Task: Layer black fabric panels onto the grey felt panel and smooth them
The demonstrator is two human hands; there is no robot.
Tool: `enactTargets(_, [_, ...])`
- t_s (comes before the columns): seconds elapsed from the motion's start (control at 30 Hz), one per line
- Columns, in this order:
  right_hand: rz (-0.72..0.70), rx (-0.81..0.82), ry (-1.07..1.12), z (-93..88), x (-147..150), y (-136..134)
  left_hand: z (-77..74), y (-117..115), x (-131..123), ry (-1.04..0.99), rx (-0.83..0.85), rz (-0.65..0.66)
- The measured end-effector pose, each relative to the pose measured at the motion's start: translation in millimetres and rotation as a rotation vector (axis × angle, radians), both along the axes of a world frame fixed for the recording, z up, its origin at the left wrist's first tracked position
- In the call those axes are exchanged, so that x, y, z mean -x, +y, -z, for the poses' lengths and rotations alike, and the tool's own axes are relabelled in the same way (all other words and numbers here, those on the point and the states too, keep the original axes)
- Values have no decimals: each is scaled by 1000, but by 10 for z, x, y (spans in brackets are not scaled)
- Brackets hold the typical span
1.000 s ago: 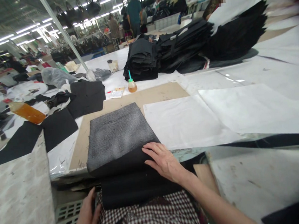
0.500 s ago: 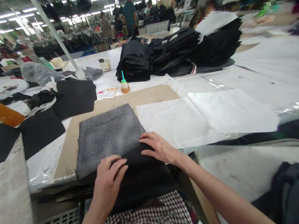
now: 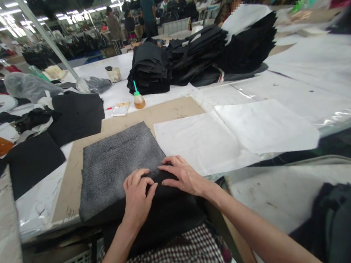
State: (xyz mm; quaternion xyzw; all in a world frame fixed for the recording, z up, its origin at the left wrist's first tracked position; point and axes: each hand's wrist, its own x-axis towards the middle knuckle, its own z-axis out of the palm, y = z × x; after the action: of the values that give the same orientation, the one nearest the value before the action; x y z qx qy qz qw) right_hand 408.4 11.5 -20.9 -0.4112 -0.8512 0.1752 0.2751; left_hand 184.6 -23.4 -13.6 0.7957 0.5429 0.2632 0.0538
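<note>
Grey textured sheet lies on worktop, near edge, left of centre. Left hand, right hand: fingers bent at its near-right side; can't tell if pinching. Probably light, flexible, non-slip; hold opposite edges.

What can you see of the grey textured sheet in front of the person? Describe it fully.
The grey sheet looks like fabric: roughly four-sided, mottled, finely ribbed, with a darker line near its far edge. It lies flat over the tan board, with smooth black material along its near side. The left hand and right hand are at that border, close together; exactly what they press is unclear.
</note>
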Motion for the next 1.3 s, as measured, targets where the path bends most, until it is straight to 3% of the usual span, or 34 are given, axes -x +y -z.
enactTargets(0.23, [-2,23,16,-7,1,-1,27,59,42,82,-87,18])
enactTargets(0.57, [5,91,109,20,-16,31,13,-60,42,-64,-122,84])
enactTargets(0.73, [110,45,178,-80,-20,18,-25,-3,56,-72,-82,118])
enactTargets(0.93, [-96,-56,52,-379,35,32,-16,90,48,-26,-87,98])
enactTargets(1.1, [-45,39,-37,-344,150,192,42,61,52,-46,-180,64])
enactTargets(1.3, [-96,173,-70,-369,283,346,62,31,38,-42,-243,56])
